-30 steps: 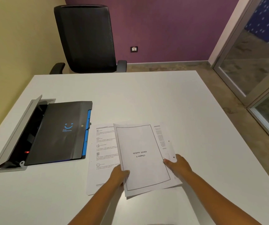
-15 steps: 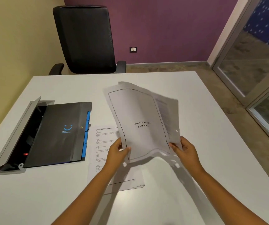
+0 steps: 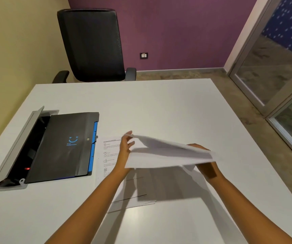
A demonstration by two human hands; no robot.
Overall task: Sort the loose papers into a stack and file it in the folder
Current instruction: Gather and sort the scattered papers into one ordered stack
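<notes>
I hold a few sheets in the air over the worktop, and they have tipped from standing upright half a second ago to nearly flat, edge-on to me. My left hand pinches their 9 o'clock edge, its fingers loosely spread above the paper. My right hand grips the 3 o'clock edge, mostly hidden behind the sheets, so I cannot tell how its fingers lie. One printed page lies flat below, at 7 o'clock from the held sheets. The folder sits closed at 9 o'clock. I judge I am turning the sheets to lay them on that page, so stacking is not yet done.
</notes>
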